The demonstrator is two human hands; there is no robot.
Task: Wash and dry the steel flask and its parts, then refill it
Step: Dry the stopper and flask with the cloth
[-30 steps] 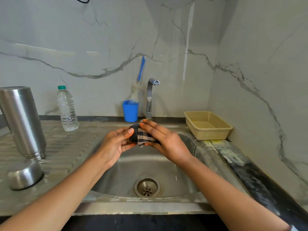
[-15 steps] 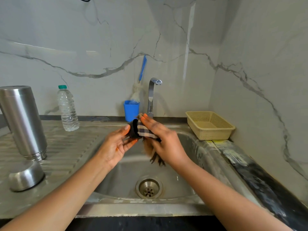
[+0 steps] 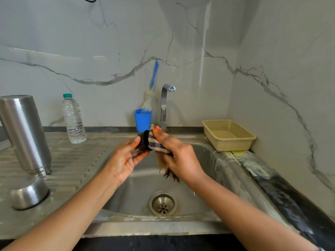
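Observation:
Over the sink basin (image 3: pixel 204 171), my left hand (image 3: pixel 125 158) holds a small black flask stopper (image 3: pixel 144 142) by its end. My right hand (image 3: pixel 179 158) presses a checked cloth (image 3: pixel 156 146) around the stopper, and the cloth's fringed end hangs below my palm. The steel flask body (image 3: pixel 23 133) stands upside down on the draining board (image 3: pixel 76 163) at the far left. Its steel cup lid (image 3: pixel 29 194) lies mouth down just in front of it.
A clear water bottle (image 3: pixel 73 119) with a green cap stands at the back of the draining board. A blue cup (image 3: pixel 142 119) with a bottle brush (image 3: pixel 153 82) sits beside the tap (image 3: pixel 165 104). A beige plastic basket (image 3: pixel 228 134) rests at the sink's right corner.
My right hand has turned the cloth around the stopper, and the cloth's fringed end has dropped out below my palm. Both hands have risen slightly toward the tap.

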